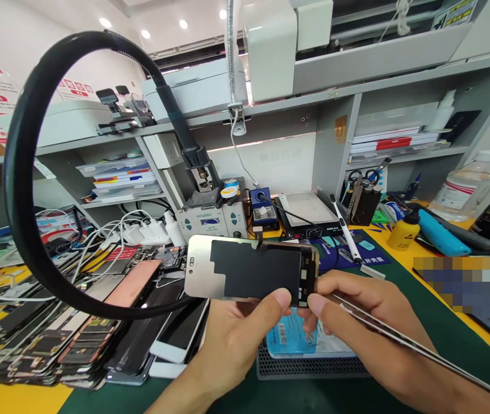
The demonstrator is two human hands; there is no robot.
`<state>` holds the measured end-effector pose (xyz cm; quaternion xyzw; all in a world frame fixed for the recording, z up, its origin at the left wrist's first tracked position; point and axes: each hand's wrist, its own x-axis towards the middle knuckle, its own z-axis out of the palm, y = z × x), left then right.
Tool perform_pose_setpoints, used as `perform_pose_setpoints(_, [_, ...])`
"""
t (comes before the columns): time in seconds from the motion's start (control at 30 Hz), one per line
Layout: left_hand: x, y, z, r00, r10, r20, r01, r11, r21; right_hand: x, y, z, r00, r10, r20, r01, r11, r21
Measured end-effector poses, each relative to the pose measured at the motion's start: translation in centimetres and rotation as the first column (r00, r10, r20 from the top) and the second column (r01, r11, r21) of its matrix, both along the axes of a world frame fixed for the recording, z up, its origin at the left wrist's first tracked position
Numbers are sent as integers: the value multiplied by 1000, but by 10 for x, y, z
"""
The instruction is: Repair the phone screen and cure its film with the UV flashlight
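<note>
My left hand grips a phone screen from below, with its thumb pressed on the lower edge. The screen's back faces me, silvery at the left with a large black sheet over the middle. At its right end, near the flex cable and small connectors, my right hand pinches the edge between thumb and fingers. A long, thin, pale double-edged strip lies across my right hand and runs to the lower right; its kind is unclear. Below the hands is a blue-and-white packet on a black perforated pad.
Stacked phone screens and parts fill the left side. A thick black hose arches over them from a grey control station. Behind stand a blue soldering station, a flat heating plate, a white pen-like tool and a yellow bottle.
</note>
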<state>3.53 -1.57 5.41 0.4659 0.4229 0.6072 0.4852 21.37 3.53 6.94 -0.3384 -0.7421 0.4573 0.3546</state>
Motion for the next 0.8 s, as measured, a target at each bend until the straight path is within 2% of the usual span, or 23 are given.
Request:
perform_pose_setpoints(0.23, [-7, 2, -2, 997, 17, -81, -12, 998, 54, 1, 9, -9, 997, 45, 62, -46, 999, 15])
perform_pose_setpoints(0.43, [-8, 5, -5, 998, 9, -68, -3, 997, 80, -1, 12, -9, 990, 80, 113, -67, 991, -114])
perform_pose_setpoints(0.63, [-7, 8, -3, 998, 22, -64, -19, 998, 55, -3, 8, -1, 991, 127, 41, -116, 973, -199])
perform_pose_setpoints(0.8, [-9, 9, 2, 993, -107, 51, 108, 994, -23, 0, 8, -3, 985, 171, -25, -172, 968, -184])
